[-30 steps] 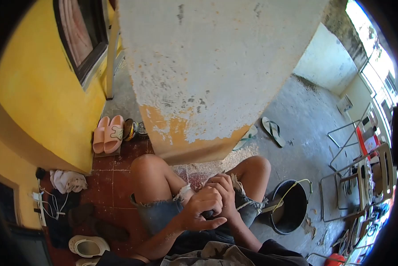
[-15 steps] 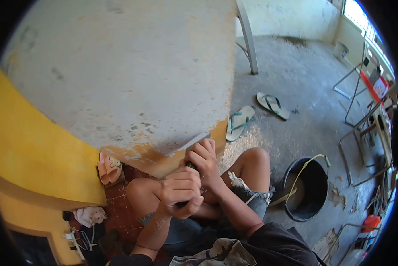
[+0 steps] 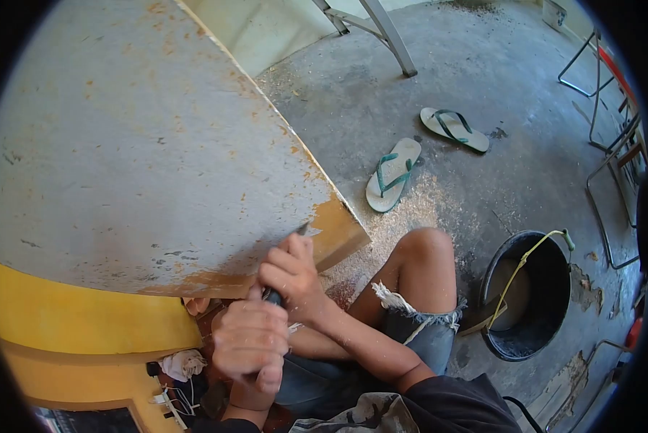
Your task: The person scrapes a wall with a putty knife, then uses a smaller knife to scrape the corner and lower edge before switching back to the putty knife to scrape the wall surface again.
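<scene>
A dark-handled scraper (image 3: 272,296), its tip at the patchy wall column (image 3: 158,166), is gripped by the closed left hand (image 3: 252,343) and, nearer the tip, the right hand (image 3: 291,278), with flip-flops (image 3: 393,177) and a black bucket (image 3: 522,339) beyond.

Just one cam on my end, worn on my head, aimed forward and down. My left hand (image 3: 250,345) and right hand (image 3: 293,280) sit pretty close below it, the pillar (image 3: 143,151) fills the upper left, and the floor (image 3: 511,187) runs farther off right. Super wide view, dark curved edges.
</scene>
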The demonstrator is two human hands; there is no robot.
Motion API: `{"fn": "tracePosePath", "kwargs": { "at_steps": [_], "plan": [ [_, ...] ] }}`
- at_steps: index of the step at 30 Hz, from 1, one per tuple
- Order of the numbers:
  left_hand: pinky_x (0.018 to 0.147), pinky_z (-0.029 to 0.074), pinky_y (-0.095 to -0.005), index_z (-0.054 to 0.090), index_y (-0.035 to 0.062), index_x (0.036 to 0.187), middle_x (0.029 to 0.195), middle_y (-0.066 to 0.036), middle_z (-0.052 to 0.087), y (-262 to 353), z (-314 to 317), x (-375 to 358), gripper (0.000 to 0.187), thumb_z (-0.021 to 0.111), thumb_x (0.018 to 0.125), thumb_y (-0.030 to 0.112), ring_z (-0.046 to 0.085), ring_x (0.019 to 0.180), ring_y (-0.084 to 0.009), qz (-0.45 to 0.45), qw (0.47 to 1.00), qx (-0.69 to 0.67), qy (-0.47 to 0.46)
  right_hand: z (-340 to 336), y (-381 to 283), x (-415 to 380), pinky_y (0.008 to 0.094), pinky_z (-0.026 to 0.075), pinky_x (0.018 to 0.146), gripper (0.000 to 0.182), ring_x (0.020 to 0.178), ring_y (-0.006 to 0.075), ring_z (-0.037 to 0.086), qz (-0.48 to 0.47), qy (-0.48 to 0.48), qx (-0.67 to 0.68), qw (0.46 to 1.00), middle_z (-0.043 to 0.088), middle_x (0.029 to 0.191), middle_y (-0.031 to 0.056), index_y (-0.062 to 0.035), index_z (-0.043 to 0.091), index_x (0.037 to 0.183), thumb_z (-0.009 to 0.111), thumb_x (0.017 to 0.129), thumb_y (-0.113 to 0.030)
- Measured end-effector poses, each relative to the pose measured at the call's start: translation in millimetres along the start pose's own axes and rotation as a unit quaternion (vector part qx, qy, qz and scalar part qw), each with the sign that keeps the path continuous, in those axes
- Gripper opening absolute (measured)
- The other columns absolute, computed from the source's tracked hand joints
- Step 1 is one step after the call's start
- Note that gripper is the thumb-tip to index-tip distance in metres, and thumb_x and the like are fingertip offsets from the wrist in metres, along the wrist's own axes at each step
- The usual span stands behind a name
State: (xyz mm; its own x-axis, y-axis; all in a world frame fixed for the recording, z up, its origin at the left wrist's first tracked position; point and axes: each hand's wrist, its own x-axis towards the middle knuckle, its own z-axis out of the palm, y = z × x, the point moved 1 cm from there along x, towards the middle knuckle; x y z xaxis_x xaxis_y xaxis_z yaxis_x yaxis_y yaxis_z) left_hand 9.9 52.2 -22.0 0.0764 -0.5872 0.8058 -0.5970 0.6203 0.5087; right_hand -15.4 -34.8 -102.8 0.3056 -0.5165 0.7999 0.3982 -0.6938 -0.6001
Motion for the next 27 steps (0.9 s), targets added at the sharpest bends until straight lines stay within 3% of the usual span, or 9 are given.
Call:
{"fn": "tracePosePath", "kwargs": {
  "at_steps": [3, 7, 13, 17, 19, 20, 24, 27],
  "plan": [
    [0.045, 0.048, -0.0323, 0.043, 0.0107, 0.047, 0.043, -0.001, 0.047, 6.7, -1.5, -1.0, 0.05, 0.062, 0.092, 0.024, 0.047, 0.036, -0.0159, 0.047, 0.998, -0.009, -0.036, 2.0, -6.1, -2.7, 0.0425, 0.035, 0.082, 0.024, 0.086, 0.0273, 0.048, -0.02, -0.022, 0.044, 0.999, 0.046, 0.084, 0.0059, -0.0088, 0.056, 0.082, 0.073, 0.069, -0.017],
    [0.043, 0.047, -0.0304, 0.043, 0.012, 0.048, 0.042, 0.0, 0.046, -5.9, -0.6, -10.9, 0.05, 0.062, 0.092, 0.024, 0.046, 0.035, -0.015, 0.022, 0.999, -0.024, 0.025, -1.6, 2.8, -7.8, 0.0434, 0.035, 0.084, 0.024, 0.088, 0.0284, 0.048, 0.006, -0.07, 0.019, 0.997, 0.047, 0.087, 0.0058, -0.0094, 0.057, 0.086, 0.072, 0.072, -0.019],
    [0.044, 0.048, -0.0314, 0.04, 0.0113, 0.045, 0.042, 0.0, 0.044, -4.4, 5.2, -17.8, 0.043, 0.06, 0.083, 0.015, 0.045, 0.035, -0.0152, -0.022, 0.997, 0.037, 0.06, -0.7, 10.6, -15.1, 0.0445, 0.034, 0.083, 0.019, 0.088, 0.0277, 0.047, -0.001, -0.07, -0.002, 0.998, 0.048, 0.088, 0.0054, -0.0107, 0.056, 0.085, 0.067, 0.077, -0.023],
    [0.046, 0.048, -0.0316, 0.039, 0.0103, 0.045, 0.043, 0.0, 0.043, -0.3, 9.8, -15.7, 0.042, 0.057, 0.083, 0.012, 0.045, 0.036, -0.0156, 0.027, 0.999, 0.007, 0.033, -5.2, 5.6, -13.4, 0.0443, 0.034, 0.084, 0.018, 0.088, 0.0272, 0.047, -0.005, -0.064, 0.0, 0.998, 0.049, 0.087, 0.005, -0.0113, 0.056, 0.085, 0.067, 0.077, -0.023],
    [0.045, 0.049, -0.0322, 0.039, 0.0096, 0.045, 0.043, 0.0, 0.043, 0.7, 11.9, -20.4, 0.044, 0.057, 0.085, 0.014, 0.045, 0.036, -0.0156, -0.028, 0.992, 0.1, 0.071, -6.9, 8.8, -10.0, 0.0445, 0.035, 0.084, 0.018, 0.089, 0.0273, 0.047, -0.01, -0.075, 0.01, 0.997, 0.048, 0.087, 0.0049, -0.0109, 0.056, 0.084, 0.068, 0.076, -0.022],
    [0.045, 0.049, -0.0322, 0.04, 0.0091, 0.045, 0.043, 0.0, 0.044, -10.7, 11.7, -21.6, 0.045, 0.057, 0.085, 0.016, 0.046, 0.036, -0.0154, -0.062, 0.993, 0.04, 0.096, -6.2, 16.5, -14.3, 0.0444, 0.035, 0.084, 0.019, 0.088, 0.0276, 0.048, 0.015, -0.073, -0.02, 0.997, 0.047, 0.086, 0.005, -0.0104, 0.055, 0.083, 0.068, 0.076, -0.022],
    [0.052, 0.054, -0.0354, 0.046, 0.005, 0.05, 0.049, -0.001, 0.048, 1.5, 9.9, -14.7, 0.047, 0.06, 0.091, 0.022, 0.054, 0.044, -0.0198, -0.001, 1.0, 0.026, -0.009, -7.5, 6.4, -13.4, 0.0431, 0.035, 0.083, 0.019, 0.087, 0.0265, 0.047, -0.009, -0.064, 0.016, 0.998, 0.047, 0.085, 0.0044, -0.0106, 0.054, 0.081, 0.068, 0.075, -0.021],
    [0.053, 0.054, -0.0351, 0.046, 0.0053, 0.049, 0.048, -0.001, 0.048, -5.2, 8.4, -21.4, 0.049, 0.061, 0.091, 0.025, 0.054, 0.044, -0.0198, -0.04, 0.999, -0.001, 0.028, -9.8, 13.8, -11.2, 0.0426, 0.035, 0.082, 0.018, 0.087, 0.0262, 0.047, -0.01, -0.071, 0.02, 0.997, 0.046, 0.086, 0.0045, -0.0108, 0.054, 0.082, 0.068, 0.075, -0.02]
  ]
}}
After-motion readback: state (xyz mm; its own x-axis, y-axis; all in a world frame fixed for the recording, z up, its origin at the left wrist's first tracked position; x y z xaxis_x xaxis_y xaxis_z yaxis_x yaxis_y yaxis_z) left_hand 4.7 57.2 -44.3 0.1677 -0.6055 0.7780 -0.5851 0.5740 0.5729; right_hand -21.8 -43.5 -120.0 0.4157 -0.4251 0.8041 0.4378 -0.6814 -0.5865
